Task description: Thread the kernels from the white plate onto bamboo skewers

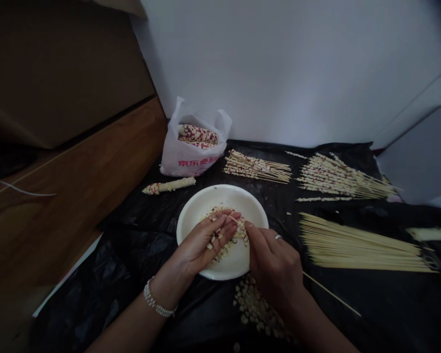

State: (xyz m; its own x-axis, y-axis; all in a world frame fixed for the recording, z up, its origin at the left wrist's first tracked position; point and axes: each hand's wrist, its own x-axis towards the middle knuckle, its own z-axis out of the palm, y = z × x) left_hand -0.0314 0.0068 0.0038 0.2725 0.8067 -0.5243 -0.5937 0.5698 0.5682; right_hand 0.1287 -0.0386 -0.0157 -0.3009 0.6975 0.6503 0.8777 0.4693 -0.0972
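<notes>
My left hand (196, 245) is cupped over the white bowl (238, 264), with loose corn kernels (213, 239) in its palm. Its thumb and fingertips come together near the tip of a bamboo skewer (331, 294). My right hand (274, 260) is closed around that skewer, whose tail sticks out behind the hand toward the lower right. Some kernels seem to be threaded near the tip, partly hidden by my fingers. More cream and dark red kernels lie in the bowl beneath both hands.
Behind the bowl stand a plastic bag (191, 159) of corn cobs and a partly stripped cob (174, 185). To the right lie two piles of threaded skewers (242, 164) (325, 176) and a bundle of bare skewers (360, 247). Pale pieces (255, 304) lie on black plastic sheeting (132, 284).
</notes>
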